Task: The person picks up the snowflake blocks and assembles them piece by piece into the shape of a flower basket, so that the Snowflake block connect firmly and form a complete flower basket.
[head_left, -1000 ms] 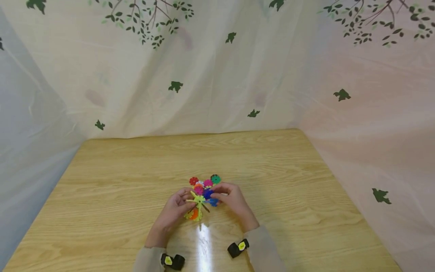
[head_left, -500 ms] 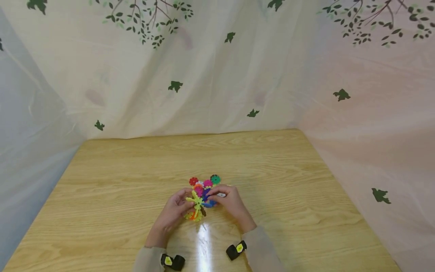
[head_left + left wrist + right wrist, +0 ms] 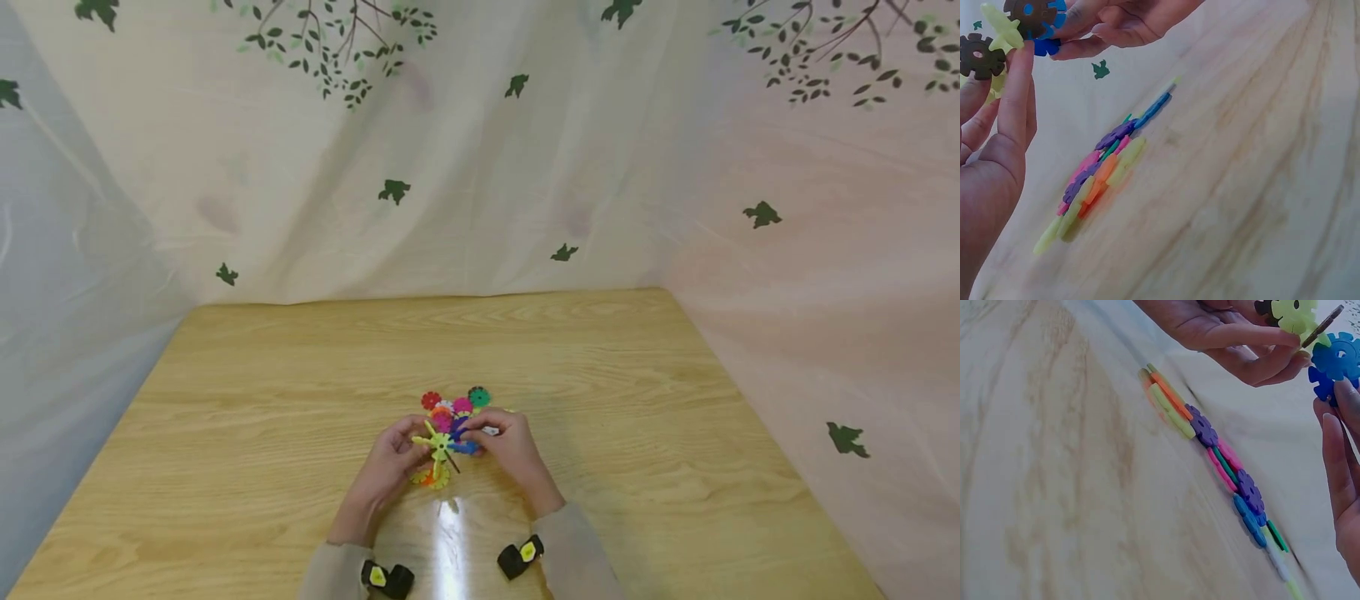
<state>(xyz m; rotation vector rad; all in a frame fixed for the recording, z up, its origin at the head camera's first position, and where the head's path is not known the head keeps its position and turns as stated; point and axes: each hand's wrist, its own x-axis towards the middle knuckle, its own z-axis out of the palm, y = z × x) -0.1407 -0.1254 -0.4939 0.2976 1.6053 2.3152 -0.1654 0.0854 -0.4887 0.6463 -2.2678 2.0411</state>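
My left hand [image 3: 386,460] pinches a cluster of interlocked plastic snowflake discs. Its yellow-green disc [image 3: 441,447] faces up in the head view, and a brown disc [image 3: 982,55] joins it in the left wrist view. Opposite, my right hand [image 3: 514,447] pinches blue snowflake discs between thumb and fingers. One is a lighter blue disc [image 3: 1337,356], right at the cluster's edge; a darker blue disc [image 3: 1321,384] sits below it, partly covered by the fingertips. Both hands are raised above the table, close together.
Several more snowflake discs lie on the wooden table [image 3: 637,400] beneath the hands, among them a red disc [image 3: 431,401], a green disc [image 3: 478,397] and purple discs [image 3: 1202,425]. A pale leaf-print curtain [image 3: 465,208] surrounds the table's back and sides.
The yellow-green cluster has turned in the left hand: its brown disc showed broader half a second ago and is edge-on now. The right-hand fingers have shifted slightly on the blue discs.
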